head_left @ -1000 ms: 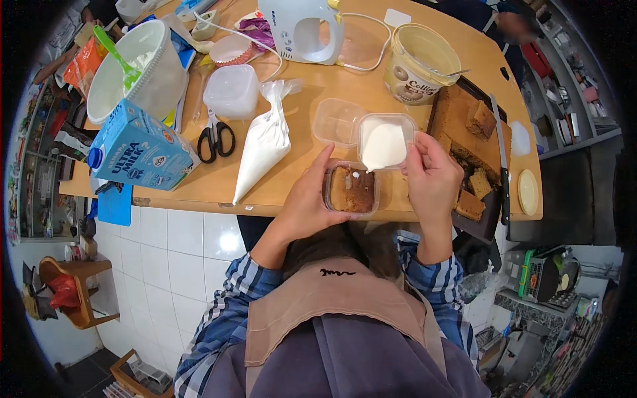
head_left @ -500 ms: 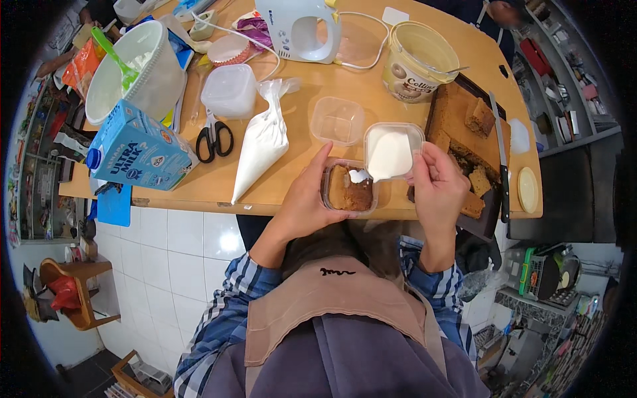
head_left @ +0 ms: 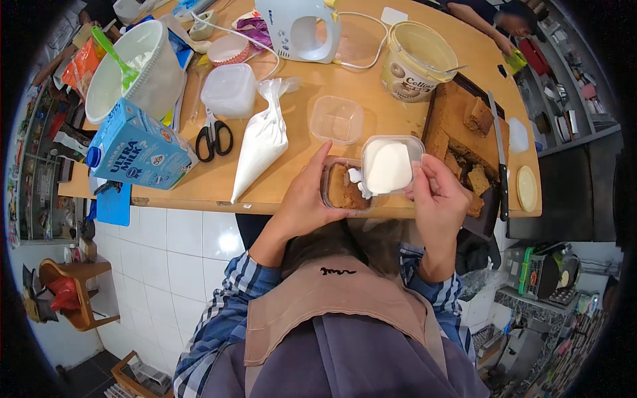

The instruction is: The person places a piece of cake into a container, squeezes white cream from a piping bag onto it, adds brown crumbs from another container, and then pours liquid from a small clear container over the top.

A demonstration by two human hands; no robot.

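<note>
My left hand is wrapped round a small clear plastic cup with a piece of brown cake in it, at the table's front edge. White liquid shows on the cake's right part. My right hand grips a second clear plastic cup by its right side. That cup is tilted toward the first and holds white liquid; its lower left corner overlaps the cake cup. Just beyond them stands an empty clear cup. A filled white piping bag lies left of my left hand.
Right of my hands, a dark tray carries a cut brown cake, with a long knife along its edge. Scissors, a blue milk carton, a white bowl, a hand mixer and a tub stand around. Another person is at the far right.
My right hand has tipped its cup further and shifted slightly left over the cake cup; more white liquid shows there. At the far right, the other person's arm has come into view.
</note>
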